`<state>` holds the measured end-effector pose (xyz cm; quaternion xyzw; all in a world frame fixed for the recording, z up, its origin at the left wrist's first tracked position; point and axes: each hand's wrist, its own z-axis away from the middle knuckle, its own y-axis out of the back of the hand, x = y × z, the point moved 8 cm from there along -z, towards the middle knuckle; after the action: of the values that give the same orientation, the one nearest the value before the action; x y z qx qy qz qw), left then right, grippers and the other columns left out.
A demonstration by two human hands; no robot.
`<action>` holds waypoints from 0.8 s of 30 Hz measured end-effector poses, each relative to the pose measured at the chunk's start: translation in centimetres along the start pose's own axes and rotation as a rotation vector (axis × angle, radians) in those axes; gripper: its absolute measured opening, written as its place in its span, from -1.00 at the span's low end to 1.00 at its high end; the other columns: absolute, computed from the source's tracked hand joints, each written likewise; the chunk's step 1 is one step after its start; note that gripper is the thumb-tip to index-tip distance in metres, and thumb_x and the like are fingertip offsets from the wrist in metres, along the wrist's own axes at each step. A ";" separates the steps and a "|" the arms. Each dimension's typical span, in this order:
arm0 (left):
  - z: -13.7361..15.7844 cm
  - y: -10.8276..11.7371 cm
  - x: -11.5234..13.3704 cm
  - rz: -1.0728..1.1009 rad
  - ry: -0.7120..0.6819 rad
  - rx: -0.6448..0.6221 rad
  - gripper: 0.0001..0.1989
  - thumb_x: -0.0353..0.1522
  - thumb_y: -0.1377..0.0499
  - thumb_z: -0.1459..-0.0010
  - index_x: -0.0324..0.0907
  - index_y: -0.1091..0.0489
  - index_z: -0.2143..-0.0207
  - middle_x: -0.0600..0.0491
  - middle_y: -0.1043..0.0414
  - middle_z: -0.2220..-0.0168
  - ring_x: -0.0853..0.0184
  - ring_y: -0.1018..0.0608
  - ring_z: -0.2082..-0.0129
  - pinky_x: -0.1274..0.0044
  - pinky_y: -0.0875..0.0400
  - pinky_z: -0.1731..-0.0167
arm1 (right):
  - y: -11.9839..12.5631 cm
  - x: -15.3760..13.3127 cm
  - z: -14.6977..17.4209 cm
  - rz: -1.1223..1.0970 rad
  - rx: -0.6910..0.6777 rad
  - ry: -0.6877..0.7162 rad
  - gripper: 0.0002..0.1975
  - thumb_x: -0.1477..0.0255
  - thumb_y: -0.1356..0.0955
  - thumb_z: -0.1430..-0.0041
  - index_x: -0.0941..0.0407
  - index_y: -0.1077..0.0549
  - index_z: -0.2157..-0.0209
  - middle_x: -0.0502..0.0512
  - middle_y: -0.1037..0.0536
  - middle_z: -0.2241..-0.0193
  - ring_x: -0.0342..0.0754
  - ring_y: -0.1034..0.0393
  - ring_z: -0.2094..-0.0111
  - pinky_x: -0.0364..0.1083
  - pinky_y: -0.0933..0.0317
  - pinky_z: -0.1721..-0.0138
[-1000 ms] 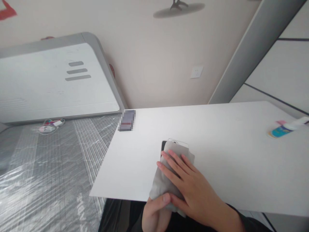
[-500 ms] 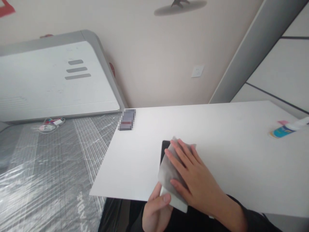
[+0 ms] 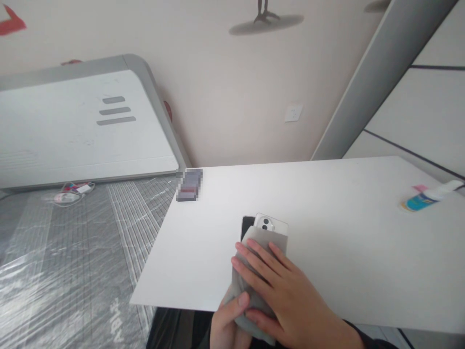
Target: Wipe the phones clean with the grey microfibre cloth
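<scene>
A grey cloth [image 3: 278, 238] lies over a white phone [image 3: 281, 227], whose back and camera lenses show at the top end. My right hand [image 3: 279, 286] rests flat on the cloth with its fingers stretched out, pressing it against the phone. My left hand [image 3: 228, 315] grips the phone's lower end, its thumb on top of the cloth and its other fingers mostly hidden. Just behind the white phone, a dark-screened phone [image 3: 247, 225] is partly covered on the white table [image 3: 189, 252].
A bottle with a blue label [image 3: 420, 201] lies toward the table's right side, a pink item [image 3: 420, 187] beside it. A blurred dark item [image 3: 189, 185] is at the back left corner. Left of the table is a plastic-covered bed [image 3: 87, 252] with a cable [image 3: 70, 195].
My right hand has slid the cloth down toward me, uncovering the phone's camera end. The cloth now covers the lower end, under my left thumb. The view has tilted slightly upward.
</scene>
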<state>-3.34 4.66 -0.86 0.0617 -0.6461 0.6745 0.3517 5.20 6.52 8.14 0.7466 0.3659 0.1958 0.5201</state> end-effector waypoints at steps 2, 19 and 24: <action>0.0 -0.3 -0.1 -0.007 0.018 -0.012 -0.47 -0.26 -0.29 -0.19 -0.11 -0.46 -0.22 -0.07 -0.56 -0.14 -0.02 -0.44 -0.27 0.21 -0.20 -0.33 | 0.3 1.1 0.0 0.005 0.037 -0.117 -0.30 0.16 -0.21 -0.44 0.17 -0.02 -0.46 0.19 0.01 -0.49 0.18 0.15 -0.48 0.25 -0.10 -0.31; -0.1 -0.5 0.4 0.017 -0.011 0.029 -0.51 -0.29 -0.29 -0.19 -0.08 -0.48 -0.19 -0.01 -0.57 -0.13 0.10 -0.43 -0.30 0.28 -0.16 -0.36 | 0.0 -0.1 -0.5 -0.068 -0.075 -0.015 -0.29 0.09 -0.28 -0.40 0.09 -0.11 -0.44 0.13 -0.11 -0.46 0.16 0.00 -0.45 0.22 -0.15 -0.32; -0.3 -1.7 0.1 -0.002 0.031 -0.018 -0.35 -0.27 -0.39 -0.08 -0.14 -0.42 -0.24 -0.05 -0.64 -0.01 0.04 -0.54 -0.18 0.23 -0.20 -0.33 | 0.4 1.3 -0.8 -0.062 -0.038 -0.144 -0.29 0.22 -0.29 -0.38 0.16 -0.08 -0.45 0.25 -0.06 -0.47 0.29 0.12 -0.47 0.36 -0.05 -0.33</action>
<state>-2.36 4.82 0.50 0.0486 -0.6464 0.6694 0.3630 5.64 7.91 8.69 0.7372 0.3465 0.1323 0.5647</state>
